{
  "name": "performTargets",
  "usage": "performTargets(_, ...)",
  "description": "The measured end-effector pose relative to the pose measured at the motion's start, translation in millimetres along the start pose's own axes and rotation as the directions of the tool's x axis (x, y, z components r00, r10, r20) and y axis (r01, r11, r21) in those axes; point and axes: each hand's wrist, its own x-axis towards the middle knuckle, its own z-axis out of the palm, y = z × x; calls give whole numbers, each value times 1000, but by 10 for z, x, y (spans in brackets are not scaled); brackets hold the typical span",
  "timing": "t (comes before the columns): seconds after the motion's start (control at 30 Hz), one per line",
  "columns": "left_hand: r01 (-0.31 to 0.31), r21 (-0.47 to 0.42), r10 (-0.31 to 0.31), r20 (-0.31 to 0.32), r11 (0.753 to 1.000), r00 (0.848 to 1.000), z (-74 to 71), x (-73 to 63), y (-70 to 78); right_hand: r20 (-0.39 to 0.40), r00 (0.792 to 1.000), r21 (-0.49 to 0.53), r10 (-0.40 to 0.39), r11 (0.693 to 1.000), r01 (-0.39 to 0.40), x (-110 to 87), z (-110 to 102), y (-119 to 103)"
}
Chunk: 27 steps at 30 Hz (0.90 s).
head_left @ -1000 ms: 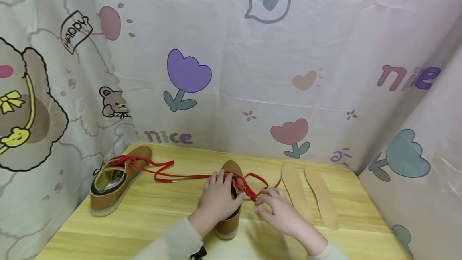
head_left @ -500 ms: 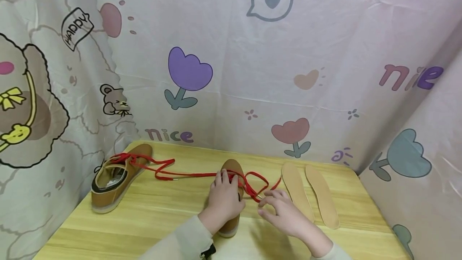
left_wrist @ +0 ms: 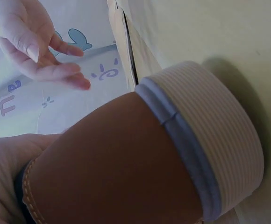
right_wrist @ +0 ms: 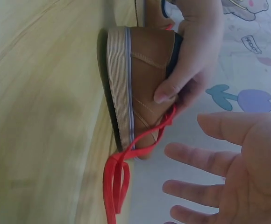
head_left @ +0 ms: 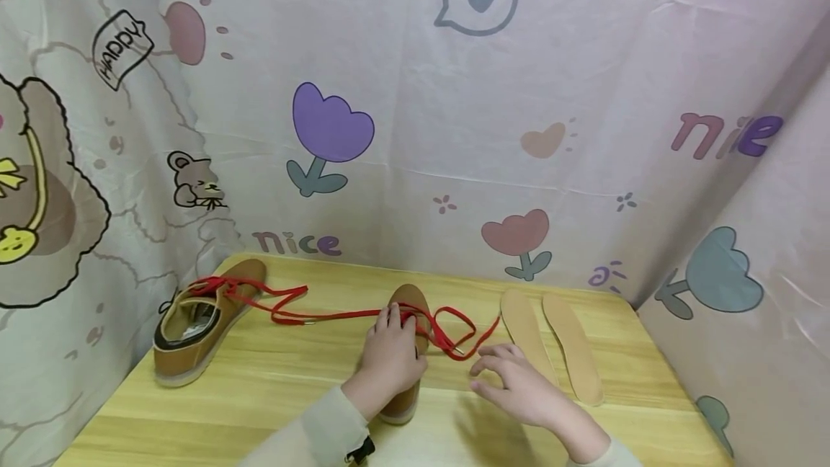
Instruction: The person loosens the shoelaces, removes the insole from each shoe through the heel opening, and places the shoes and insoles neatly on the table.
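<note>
A brown leather shoe (head_left: 403, 408) with a pale ribbed sole stands on the wooden table, toe toward the back curtain. My left hand (head_left: 389, 359) grips it from above; in the right wrist view the thumb presses the shoe's side (right_wrist: 147, 60) while the other fingers are mostly hidden behind it. Its heel (left_wrist: 107, 158) fills much of the left wrist view. Red laces (head_left: 447, 341) trail from the shoe to the right in loops. Just right of those loops my right hand (head_left: 521, 388) hovers, fingers spread and holding nothing.
A second brown shoe (head_left: 181, 360) with red laces stands at the table's left edge, one lace stretching toward the gripped shoe. Two beige insoles (head_left: 527, 330) lie on the right, partly behind the right hand. A printed curtain (head_left: 402, 92) encloses the back and sides.
My right hand has let go of the red laces and drawn slightly right, away from them. The left hand has shifted forward over the shoe's lacing and covers more of its opening.
</note>
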Motion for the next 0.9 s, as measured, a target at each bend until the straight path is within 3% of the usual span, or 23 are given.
performTargets(0.37,-2,-5,2,-9,1000,1000,-72,-27,-210,16,1000,19,14,1000,-14,-78,-156,36)
performTargets(0.9,28,8,-27,-14,1000,1000,-236,-49,-582,-23,1000,-4,20,1000,-20,-198,-325,115)
